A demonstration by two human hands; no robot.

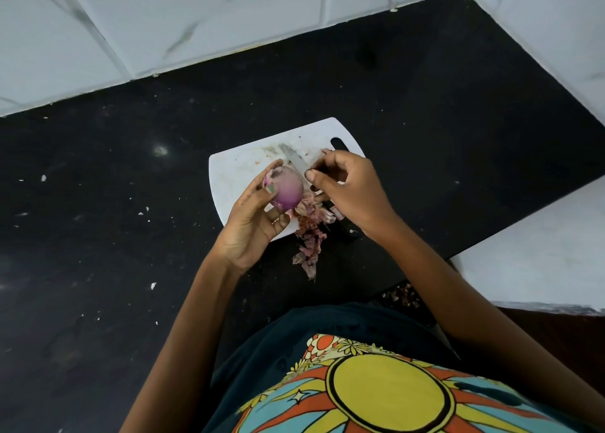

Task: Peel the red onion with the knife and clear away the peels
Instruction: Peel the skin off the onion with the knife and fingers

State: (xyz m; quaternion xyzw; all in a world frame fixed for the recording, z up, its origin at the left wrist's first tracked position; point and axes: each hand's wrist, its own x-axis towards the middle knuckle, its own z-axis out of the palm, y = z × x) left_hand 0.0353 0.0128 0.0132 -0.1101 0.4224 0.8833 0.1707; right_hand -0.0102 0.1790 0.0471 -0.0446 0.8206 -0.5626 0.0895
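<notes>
Fingers [276, 216] of the left hand [252, 223] cup the onion [288, 189], long axis pointing far-left. Right hand [347, 190] pinches the knife [296, 161], blade just right of the onion, above the board [235, 174]. Peels [311, 233] lie near.

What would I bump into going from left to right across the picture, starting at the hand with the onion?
left hand → red onion → knife → right hand

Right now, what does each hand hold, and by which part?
Left hand grips the red onion around its body; right hand holds the knife by its handle.
</notes>
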